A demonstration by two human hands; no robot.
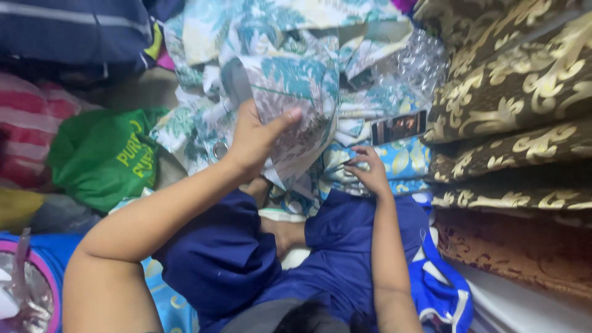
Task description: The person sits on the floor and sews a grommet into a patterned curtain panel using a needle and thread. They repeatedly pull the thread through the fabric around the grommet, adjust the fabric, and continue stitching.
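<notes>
My left hand (256, 139) is raised and grips a fold of white cloth printed with teal leaves (296, 80), thumb on top of the fabric. The cloth has metal eyelet rings (220, 150) along one edge and piles up in front of me. My right hand (370, 169) rests lower, fingers curled on the edge of the same cloth where it meets a blue fabric with yellow leaf shapes (407, 160). My legs in dark blue shorts (234, 253) lie below the hands.
A stack of brown fabrics with gold scroll patterns (518, 105) rises at the right. A green bag (105, 157) and red striped cloth (24, 129) sit at the left. Crinkled clear plastic (419, 61) and a small dark phone-like object (399, 127) lie behind the cloth.
</notes>
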